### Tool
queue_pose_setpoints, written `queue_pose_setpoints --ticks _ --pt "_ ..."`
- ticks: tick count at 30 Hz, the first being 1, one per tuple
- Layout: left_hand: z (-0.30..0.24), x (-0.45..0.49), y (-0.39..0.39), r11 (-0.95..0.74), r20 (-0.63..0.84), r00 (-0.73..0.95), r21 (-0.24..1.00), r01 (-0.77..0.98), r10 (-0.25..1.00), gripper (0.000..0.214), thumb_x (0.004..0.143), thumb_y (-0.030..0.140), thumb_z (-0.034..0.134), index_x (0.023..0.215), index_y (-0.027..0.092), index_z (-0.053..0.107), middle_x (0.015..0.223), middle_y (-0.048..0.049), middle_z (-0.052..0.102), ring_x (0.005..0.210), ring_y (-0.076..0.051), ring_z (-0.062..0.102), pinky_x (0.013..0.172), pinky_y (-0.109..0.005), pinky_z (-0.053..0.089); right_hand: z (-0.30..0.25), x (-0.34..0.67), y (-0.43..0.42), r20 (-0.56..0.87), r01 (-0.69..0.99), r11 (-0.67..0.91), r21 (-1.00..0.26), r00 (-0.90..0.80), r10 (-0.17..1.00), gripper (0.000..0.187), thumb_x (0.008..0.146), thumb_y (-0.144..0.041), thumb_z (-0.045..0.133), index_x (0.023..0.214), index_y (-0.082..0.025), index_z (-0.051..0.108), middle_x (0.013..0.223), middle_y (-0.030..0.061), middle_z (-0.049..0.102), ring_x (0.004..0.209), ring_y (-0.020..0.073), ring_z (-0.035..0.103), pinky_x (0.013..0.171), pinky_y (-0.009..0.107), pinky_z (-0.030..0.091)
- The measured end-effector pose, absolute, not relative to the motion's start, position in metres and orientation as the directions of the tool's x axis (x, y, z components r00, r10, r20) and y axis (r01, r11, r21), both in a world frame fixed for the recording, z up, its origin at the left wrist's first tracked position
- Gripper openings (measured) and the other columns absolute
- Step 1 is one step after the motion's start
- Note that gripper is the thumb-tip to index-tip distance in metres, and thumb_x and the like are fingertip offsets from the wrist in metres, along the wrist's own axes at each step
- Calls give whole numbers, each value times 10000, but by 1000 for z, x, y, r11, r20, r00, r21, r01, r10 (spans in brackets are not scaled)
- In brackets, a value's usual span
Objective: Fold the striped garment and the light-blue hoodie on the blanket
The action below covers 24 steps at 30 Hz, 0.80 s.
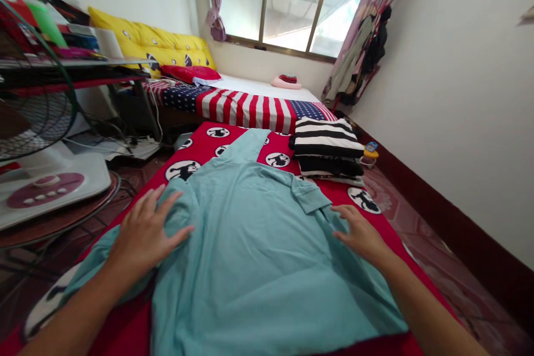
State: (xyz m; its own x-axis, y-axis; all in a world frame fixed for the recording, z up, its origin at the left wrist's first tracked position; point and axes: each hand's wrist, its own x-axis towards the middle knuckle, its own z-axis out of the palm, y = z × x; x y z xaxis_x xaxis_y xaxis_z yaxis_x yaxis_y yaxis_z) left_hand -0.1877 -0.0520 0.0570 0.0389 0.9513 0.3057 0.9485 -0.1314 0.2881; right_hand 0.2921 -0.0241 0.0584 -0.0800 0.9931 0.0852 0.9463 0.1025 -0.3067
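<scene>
A light teal long-sleeved top (246, 233) lies spread out on a red cloth (200, 147) with round white prints. Its collar or hood end points away from me, toward the bed. The right sleeve is folded so that its cuff (311, 194) rests at the shoulder. On the other side, the left sleeve (94, 258) hangs outward and is partly hidden by my arm. My left hand (146, 228), fingers spread, is over the top's left side. My right hand (354, 231) is by the folded sleeve, its fingers apart and holding nothing.
A stack of folded clothes (327, 147), black-and-white striped on top, sits at the far right of the red cloth. Beyond it is a bed with a stars-and-stripes cover (250, 111). At left stand a white fan (54, 178) and a cluttered desk (95, 61).
</scene>
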Motion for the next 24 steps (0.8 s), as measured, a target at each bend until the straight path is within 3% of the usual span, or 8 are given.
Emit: queue_pose_setpoints --ticks 3,5,9,11,14,17,21,24 --pt "30 -203 -39 -17 321 -72 268 963 944 616 847 448 490 1386 155 436 1305 -157 591 1199 -341 562 1000 -502 452 35 264 8 173 970 113 -217 -75 982 862 658 -111 645 1470 -176 362 1509 173 338 1351 329 398 1060 428 398" --pt "21 -217 -39 -46 282 -44 304 951 958 562 843 368 444 1361 153 463 1250 -145 638 1107 -302 634 958 -443 495 27 257 24 214 966 127 -226 -79 974 874 665 -116 652 1481 -205 351 1511 158 348 1346 325 407 1054 429 401" --pt "21 -255 -44 -48 298 -44 296 954 954 512 756 340 483 1247 233 582 1174 -59 693 1015 -278 670 927 -421 516 29 271 50 305 894 133 -429 4 952 413 691 -191 647 1095 -257 697 1208 59 645 1087 263 608 899 344 484" --pt "27 -271 -43 -51 274 -32 288 956 961 470 743 386 504 1184 275 622 1108 -12 714 974 -274 674 888 -410 535 35 287 66 325 834 46 -550 163 932 175 716 -228 612 843 -212 730 928 45 718 889 234 658 772 307 505" --pt "40 -273 -37 -67 257 16 192 979 966 450 742 361 483 1149 271 652 1051 -38 696 958 -277 653 874 -413 535 43 310 93 329 762 -98 -640 387 861 195 753 -255 541 794 -150 700 698 64 685 726 232 653 639 299 504" --pt "55 -244 -21 -95 362 56 93 991 931 540 729 296 455 1232 200 625 1196 -123 607 1081 -307 586 965 -471 481 45 325 113 322 685 -204 -699 557 766 284 767 -231 479 932 -116 680 770 105 696 754 243 661 648 321 515" --pt "55 -183 9 -300 353 199 259 918 914 481 823 379 433 1198 171 649 1249 -126 598 1144 -271 582 1025 -412 457 37 330 117 300 644 -253 -722 621 725 341 724 -211 528 1024 -120 662 953 137 703 934 260 653 827 362 502" --pt "34 -145 31 -378 241 309 334 864 920 466 866 369 423 1229 174 641 1305 -118 584 1182 -242 579 1044 -372 445 29 334 107 185 636 -289 -716 571 800 218 648 -192 626 853 -160 692 802 86 707 870 253 664 814 345 505"
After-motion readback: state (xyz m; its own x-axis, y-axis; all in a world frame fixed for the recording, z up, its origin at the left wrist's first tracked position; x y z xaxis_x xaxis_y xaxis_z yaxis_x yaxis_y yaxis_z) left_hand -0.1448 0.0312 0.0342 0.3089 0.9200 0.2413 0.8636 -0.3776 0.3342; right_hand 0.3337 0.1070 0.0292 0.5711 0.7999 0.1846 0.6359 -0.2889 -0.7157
